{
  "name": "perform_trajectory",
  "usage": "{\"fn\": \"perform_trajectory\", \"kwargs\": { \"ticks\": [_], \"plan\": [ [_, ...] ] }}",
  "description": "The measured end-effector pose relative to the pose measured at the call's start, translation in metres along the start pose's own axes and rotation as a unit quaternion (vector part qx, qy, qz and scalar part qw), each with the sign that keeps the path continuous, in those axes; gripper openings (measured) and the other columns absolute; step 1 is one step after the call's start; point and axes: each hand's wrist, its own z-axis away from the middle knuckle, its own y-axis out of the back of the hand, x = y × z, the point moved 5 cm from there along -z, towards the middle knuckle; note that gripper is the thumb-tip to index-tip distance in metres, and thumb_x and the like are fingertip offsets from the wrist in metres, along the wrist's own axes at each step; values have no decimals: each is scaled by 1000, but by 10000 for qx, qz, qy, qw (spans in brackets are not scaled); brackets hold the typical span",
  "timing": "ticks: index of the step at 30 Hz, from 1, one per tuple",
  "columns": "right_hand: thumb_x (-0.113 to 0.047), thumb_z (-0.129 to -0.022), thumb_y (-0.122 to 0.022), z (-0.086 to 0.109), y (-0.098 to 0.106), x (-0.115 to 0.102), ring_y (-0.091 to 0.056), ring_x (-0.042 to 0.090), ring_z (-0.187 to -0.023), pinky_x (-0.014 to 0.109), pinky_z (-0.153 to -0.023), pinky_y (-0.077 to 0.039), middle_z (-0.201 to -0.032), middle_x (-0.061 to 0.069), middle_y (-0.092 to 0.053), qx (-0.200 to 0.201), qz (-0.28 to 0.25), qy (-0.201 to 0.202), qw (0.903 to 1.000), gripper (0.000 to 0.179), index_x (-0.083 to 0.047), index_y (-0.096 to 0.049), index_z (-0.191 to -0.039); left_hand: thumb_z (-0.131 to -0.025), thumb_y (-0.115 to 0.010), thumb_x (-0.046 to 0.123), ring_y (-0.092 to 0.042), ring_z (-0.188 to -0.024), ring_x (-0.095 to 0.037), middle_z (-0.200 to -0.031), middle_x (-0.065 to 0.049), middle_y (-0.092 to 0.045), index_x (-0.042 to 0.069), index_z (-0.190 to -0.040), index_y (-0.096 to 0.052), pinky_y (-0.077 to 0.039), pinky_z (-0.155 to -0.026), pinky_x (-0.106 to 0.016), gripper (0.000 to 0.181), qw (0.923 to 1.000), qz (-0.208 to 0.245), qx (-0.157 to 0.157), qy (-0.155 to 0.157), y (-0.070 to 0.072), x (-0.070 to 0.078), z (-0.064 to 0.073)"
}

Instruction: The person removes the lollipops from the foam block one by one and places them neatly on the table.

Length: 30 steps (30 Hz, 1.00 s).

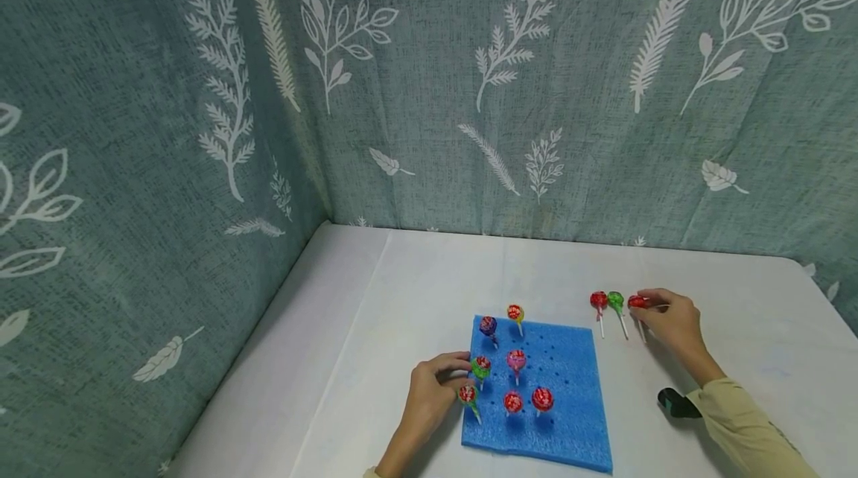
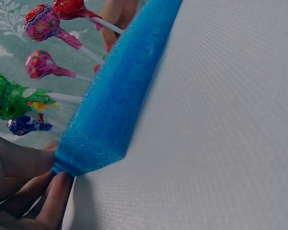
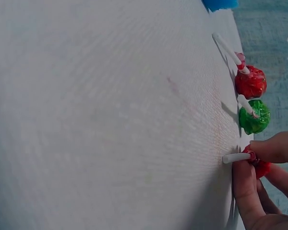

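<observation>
My right hand [image 1: 675,323] pinches a red-wrapped lollipop [image 3: 262,168] by its head between thumb and fingers, at the right side of the table. Beside it lie a green lollipop [image 1: 615,300] and another red lollipop [image 1: 599,300], sticks toward me. My left hand [image 1: 429,394] grips the left edge of a blue foam board [image 1: 570,426], thumb over the edge and fingers against its side in the left wrist view. Several lollipops stand in the board by their sticks, among them a pink one [image 1: 517,359], a dark purple one [image 1: 488,325] and a green one [image 2: 7,98].
Small holes dot the foam between the standing lollipops. A white cloth [image 1: 362,314] covers the table. A green curtain with white leaf prints [image 1: 429,91] hangs behind and at the left. A dark object [image 1: 677,403] sits at my right wrist.
</observation>
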Motion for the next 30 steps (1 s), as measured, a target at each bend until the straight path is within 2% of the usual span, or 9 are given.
{"fn": "perform_trajectory", "kwargs": {
  "ticks": [7, 16, 23, 30],
  "plan": [
    [-10, -85, -68, -3, 0, 5, -56, 32, -82, 13, -49, -42, -99, 27, -59, 97, 79, 40, 9999, 35, 9, -60, -113, -73, -74, -9, -67, -94, -23, -108, -18, -67, -2, -88, -72, -53, -80, -28, 17, 9999, 65, -9, -160, 0, 1, 0],
    [-12, -87, -65, -7, -2, 7, -55, 30, -82, 13, -50, -44, -102, 26, -58, -35, 103, -15, 9999, 37, 8, -57, -117, -73, -75, -8, -68, -91, -17, -107, -13, -68, 1, -86, -73, -53, -78, -24, 16, 10000, -13, -31, 61, 0, -3, -2],
    [-11, -87, -65, -5, 2, 3, -57, 28, -76, 16, -47, -44, -104, 27, -57, -141, 65, 1, 9999, 39, 9, -56, -119, -73, -74, -10, -68, -91, -21, -107, -17, -67, -1, -86, -72, -54, -77, -25, 16, 9999, 30, -34, -106, 1, -1, -2],
    [-15, -87, -66, 2, 9, -5, -59, 38, -88, 23, -54, -46, -108, 30, -56, -138, 86, 152, 9998, 41, 8, -56, -119, -74, -71, -13, -67, -92, -29, -109, -22, -65, -5, -88, -71, -54, -77, -27, 16, 9996, 249, -103, -25, 0, 1, -1]
  ]
}}
